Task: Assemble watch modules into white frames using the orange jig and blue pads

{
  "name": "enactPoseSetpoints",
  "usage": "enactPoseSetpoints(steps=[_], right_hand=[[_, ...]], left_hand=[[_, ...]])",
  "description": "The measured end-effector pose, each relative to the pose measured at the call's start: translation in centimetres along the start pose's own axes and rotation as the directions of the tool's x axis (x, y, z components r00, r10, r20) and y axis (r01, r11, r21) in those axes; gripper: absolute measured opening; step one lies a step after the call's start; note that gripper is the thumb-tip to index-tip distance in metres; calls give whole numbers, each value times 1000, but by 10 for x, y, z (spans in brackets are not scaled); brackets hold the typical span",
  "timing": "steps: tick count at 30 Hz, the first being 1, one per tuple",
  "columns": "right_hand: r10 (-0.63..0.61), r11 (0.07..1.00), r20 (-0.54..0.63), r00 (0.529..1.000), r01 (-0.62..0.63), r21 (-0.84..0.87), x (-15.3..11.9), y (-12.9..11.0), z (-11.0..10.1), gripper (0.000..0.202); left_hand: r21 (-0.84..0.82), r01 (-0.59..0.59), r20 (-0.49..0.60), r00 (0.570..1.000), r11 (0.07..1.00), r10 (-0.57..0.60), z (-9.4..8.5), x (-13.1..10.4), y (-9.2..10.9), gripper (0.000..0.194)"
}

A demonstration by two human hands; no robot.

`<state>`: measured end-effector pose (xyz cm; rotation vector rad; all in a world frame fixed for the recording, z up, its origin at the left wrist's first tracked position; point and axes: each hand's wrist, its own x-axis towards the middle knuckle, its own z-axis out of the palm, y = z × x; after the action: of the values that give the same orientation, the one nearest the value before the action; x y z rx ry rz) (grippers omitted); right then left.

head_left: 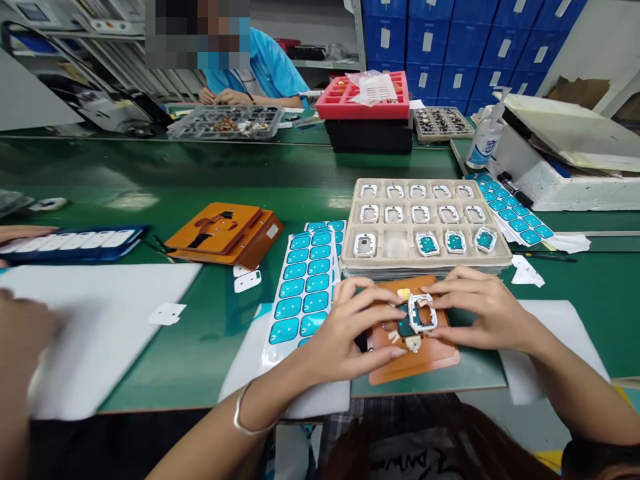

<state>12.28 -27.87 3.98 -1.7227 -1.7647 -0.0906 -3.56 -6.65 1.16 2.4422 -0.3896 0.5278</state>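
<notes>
A white squarish frame (423,314), tilted over an orange fixture board (440,360), is gripped at its right side by my right hand (483,310). My left hand (350,327) reaches in from the other side with fingers apart. Its fingertips are at a dark green block (406,325) on the board, close to the frame's left edge, and its thumb lies lower on the board. Just behind stands a beige tray (397,261) of similar white frames, a few in the front row covered in teal. One front pocket holds no frame.
Teal sticker sheets (295,287) lie left of my left hand, near a stacked orange fixture (225,233). More stickers (517,210) and a pump bottle (485,143) are at right. Another person's blurred arm (23,353) is at far left; a person in blue (273,63) sits opposite.
</notes>
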Motion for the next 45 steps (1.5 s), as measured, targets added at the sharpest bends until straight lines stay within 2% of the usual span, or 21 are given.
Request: enactPoseSetpoints(steps=[2,5,11,17,23,27,29,30,31,33,34,35,36,37,38,39,41,43,45], right_hand=[[-29,1000,-48,998,29,-2,1,-2,6,19],[-62,998,-83,995,62,-3,3,-3,13,18],[-86,996,-81,993,86,2,5,-2,16,19],[-102,995,-88,991,102,-2,3,-1,19,21],[-83,996,-24,996,82,-39,4,-2,21,17],[-93,991,-120,988,104,85,5,2,24,15],[28,955,-158,987,21,296,6,6,25,18],[153,873,-137,979,-69,483,6,8,25,19],[292,717,-77,953,-165,678,6,10,25,18],[490,306,93,867,-271,912,8,13,24,20],[541,119,167,824,-272,955,9,14,24,23],[570,-25,219,792,-250,968,10,15,23,26],[584,-131,255,771,-220,967,12,15,22,28],[586,-222,287,758,-190,956,14,15,22,28],[580,-320,323,747,-156,934,15,14,21,29],[573,-393,348,742,-124,911,17,14,21,30],[570,-455,361,738,-83,887,19,13,22,31],[570,-489,372,732,-61,870,20,12,23,31],[567,-514,390,725,-59,856,20,12,24,29]], left_hand=[[6,76,-85,993,997,-76,3,0,1,43],[51,110,-121,987,993,-103,7,0,1,52],[60,141,-95,986,988,-135,9,1,2,45],[84,153,-98,985,985,-144,8,0,3,48],[77,129,-87,989,989,-123,13,-4,-3,40],[-15,70,-77,995,997,-71,12,0,-5,46],[-73,72,-28,997,995,-74,4,2,-7,60],[-101,73,-11,997,992,-75,-3,1,-10,67],[-126,75,-12,997,989,-77,-12,-1,-14,70],[-146,92,-46,994,985,-100,-33,-8,-26,59],[-121,142,-55,987,982,-150,-44,-12,-33,44],[-50,212,-15,977,976,-213,-54,-16,-41,36],[28,279,67,958,960,-280,-62,-19,-49,39],[127,352,164,915,927,-369,-68,-22,-55,43],[238,408,241,854,881,-460,-72,-23,-60,46],[333,440,306,786,834,-537,-73,-22,-62,50],[464,464,380,665,755,-643,-70,-19,-62,55],[506,470,412,605,723,-681,-63,-14,-58,53],[516,500,383,591,695,-710,-59,-10,-56,47]])
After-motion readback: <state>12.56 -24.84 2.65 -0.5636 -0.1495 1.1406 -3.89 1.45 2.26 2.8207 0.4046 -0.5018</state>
